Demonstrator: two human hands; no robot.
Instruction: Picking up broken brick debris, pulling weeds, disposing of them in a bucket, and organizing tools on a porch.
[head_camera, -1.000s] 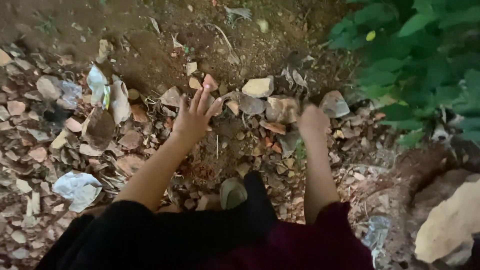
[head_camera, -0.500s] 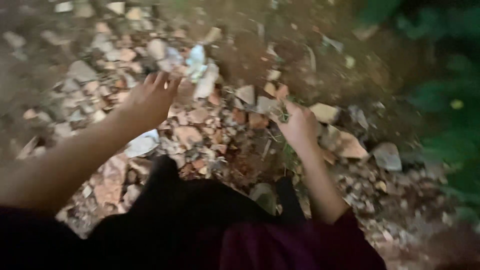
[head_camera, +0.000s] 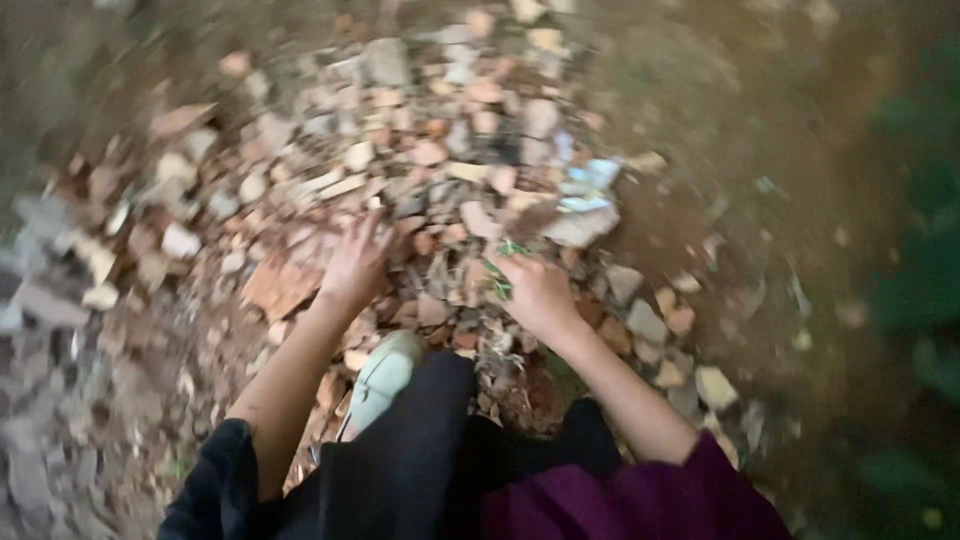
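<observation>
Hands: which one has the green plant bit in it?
The right hand. It is closed around a small green sprig over the rubble. The left hand is spread open with nothing in it, fingers out above the broken brick pieces.

Rubble pile (head_camera: 400, 130) lay ahead of both hands. Left hand (head_camera: 355, 265) sat left of right hand (head_camera: 538, 292); shoe (head_camera: 378, 380) lay below, between the forearms. Crumpled wrapper (head_camera: 585, 195) lay beyond the right hand.
</observation>
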